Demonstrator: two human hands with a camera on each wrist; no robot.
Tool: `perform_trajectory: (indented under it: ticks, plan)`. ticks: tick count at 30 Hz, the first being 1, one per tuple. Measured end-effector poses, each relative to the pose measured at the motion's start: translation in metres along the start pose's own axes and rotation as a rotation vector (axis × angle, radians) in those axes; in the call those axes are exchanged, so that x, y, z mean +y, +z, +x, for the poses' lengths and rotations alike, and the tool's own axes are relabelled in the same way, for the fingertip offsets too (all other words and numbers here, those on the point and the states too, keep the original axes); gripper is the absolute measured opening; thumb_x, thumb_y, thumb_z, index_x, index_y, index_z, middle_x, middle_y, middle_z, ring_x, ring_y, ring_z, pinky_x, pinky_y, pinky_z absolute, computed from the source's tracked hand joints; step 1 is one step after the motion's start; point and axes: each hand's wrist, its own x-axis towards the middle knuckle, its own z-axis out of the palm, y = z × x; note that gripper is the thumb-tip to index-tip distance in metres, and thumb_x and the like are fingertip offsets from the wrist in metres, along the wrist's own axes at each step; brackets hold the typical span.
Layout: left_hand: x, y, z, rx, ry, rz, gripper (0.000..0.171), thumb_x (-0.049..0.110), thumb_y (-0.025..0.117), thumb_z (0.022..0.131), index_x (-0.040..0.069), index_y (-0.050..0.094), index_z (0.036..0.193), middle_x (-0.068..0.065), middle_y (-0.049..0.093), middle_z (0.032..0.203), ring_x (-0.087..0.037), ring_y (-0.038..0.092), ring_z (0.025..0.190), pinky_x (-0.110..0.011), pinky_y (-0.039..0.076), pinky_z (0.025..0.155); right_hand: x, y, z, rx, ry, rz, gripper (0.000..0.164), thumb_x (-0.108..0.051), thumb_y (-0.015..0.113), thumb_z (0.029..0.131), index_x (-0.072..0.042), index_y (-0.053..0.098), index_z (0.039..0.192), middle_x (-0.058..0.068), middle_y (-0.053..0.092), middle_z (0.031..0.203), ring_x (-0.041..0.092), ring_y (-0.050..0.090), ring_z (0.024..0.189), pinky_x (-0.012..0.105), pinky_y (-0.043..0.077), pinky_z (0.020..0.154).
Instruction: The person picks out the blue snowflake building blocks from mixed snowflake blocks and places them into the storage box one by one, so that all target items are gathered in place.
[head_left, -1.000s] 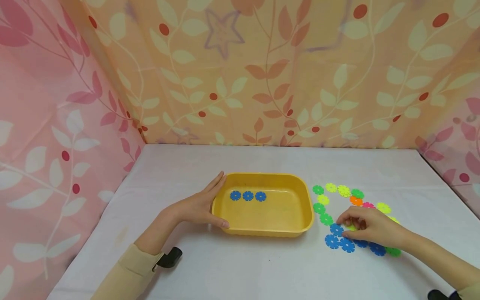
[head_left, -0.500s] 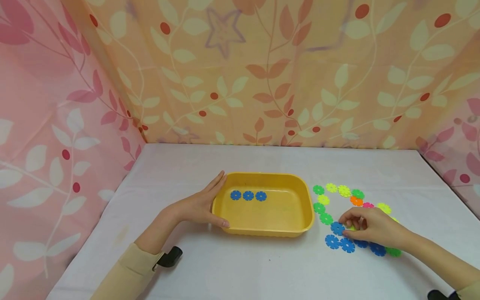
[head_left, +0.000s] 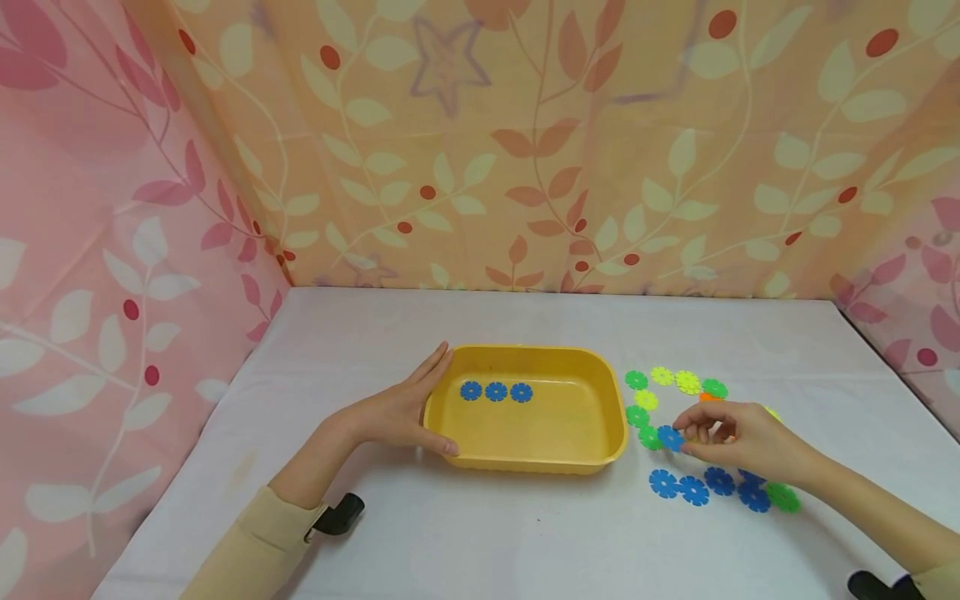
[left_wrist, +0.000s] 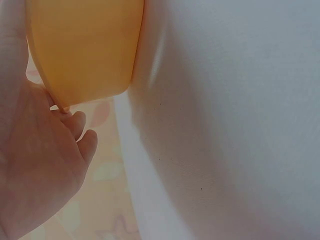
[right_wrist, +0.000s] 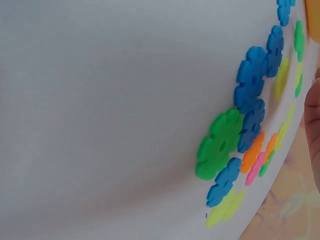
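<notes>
A yellow plastic tray [head_left: 540,433] stands on the table with three blue flower-shaped discs [head_left: 496,392] in a row inside. My left hand [head_left: 393,415] holds the tray's left end, thumb over the front rim and fingers along the far-left corner. Between thumb and fingertips my right hand [head_left: 750,437] pinches another blue flower-shaped disc [head_left: 669,438], raised over the scattered pieces to the right of the tray. In the right wrist view only an edge of the hand [right_wrist: 313,125] shows, and the pinched disc is out of that view.
Loose flower discs lie right of the tray: several blue ones [head_left: 693,491] in front, a green one [head_left: 783,497] beside them, yellow ones [head_left: 687,382] and more green at the back. Orange and pink pieces [right_wrist: 256,168] show in the right wrist view. A patterned curtain [head_left: 525,167] hangs behind the table.
My right hand has lifted the blue disc off the table and moved slightly up and away from the front row, uncovering more blue discs. The left hand and tray stay put.
</notes>
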Motion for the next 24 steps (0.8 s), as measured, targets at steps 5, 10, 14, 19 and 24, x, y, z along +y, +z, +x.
perform_trajectory:
  ticks: [5,10,14,19,24]
  plan:
    - [-0.001,0.000,0.000,0.001,0.001,-0.001,0.135,0.063,0.081,0.066,0.018,-0.009,0.156,0.013,-0.024,0.158,-0.017,-0.004,0.148,-0.043,0.018,0.116,-0.005,-0.001,0.006,0.003,0.052,0.042,0.023,-0.016,0.079,0.083,-0.017,0.069,0.104,-0.008,0.062,0.082,0.009,0.055,0.075,0.021,0.052,0.064]
    - [-0.001,0.000,0.000,0.003,0.000,0.003,0.135,0.064,0.081,0.066,0.018,-0.009,0.156,0.013,-0.023,0.158,-0.017,-0.004,0.148,-0.043,0.019,0.116,-0.013,-0.002,0.012,0.008,0.100,0.060,0.021,-0.017,0.077,0.085,-0.014,0.070,0.105,-0.006,0.064,0.086,0.011,0.056,0.076,0.021,0.053,0.066]
    - [-0.001,0.001,0.000,0.006,-0.002,0.004,0.135,0.064,0.081,0.066,0.018,-0.009,0.156,0.013,-0.023,0.158,-0.017,-0.004,0.148,-0.043,0.019,0.116,-0.019,-0.002,0.018,0.026,0.136,0.095,0.022,-0.019,0.076,0.087,-0.012,0.069,0.107,-0.002,0.066,0.091,0.013,0.058,0.079,0.021,0.054,0.069]
    - [0.000,0.000,0.000,0.005,-0.012,0.002,0.135,0.064,0.080,0.066,0.019,-0.009,0.156,0.015,-0.023,0.158,-0.017,-0.003,0.148,-0.043,0.020,0.115,-0.026,0.001,0.027,0.030,0.175,0.158,0.027,-0.022,0.076,0.087,-0.010,0.067,0.110,0.003,0.066,0.095,0.015,0.060,0.082,0.022,0.055,0.074]
    - [0.000,0.001,-0.001,0.004,-0.014,0.000,0.135,0.064,0.081,0.066,0.019,-0.009,0.156,0.014,-0.023,0.158,-0.017,-0.003,0.148,-0.043,0.020,0.115,-0.036,0.003,0.040,0.007,0.149,0.209,0.027,-0.019,0.075,0.087,-0.009,0.067,0.111,0.005,0.065,0.094,0.017,0.061,0.082,0.023,0.055,0.073]
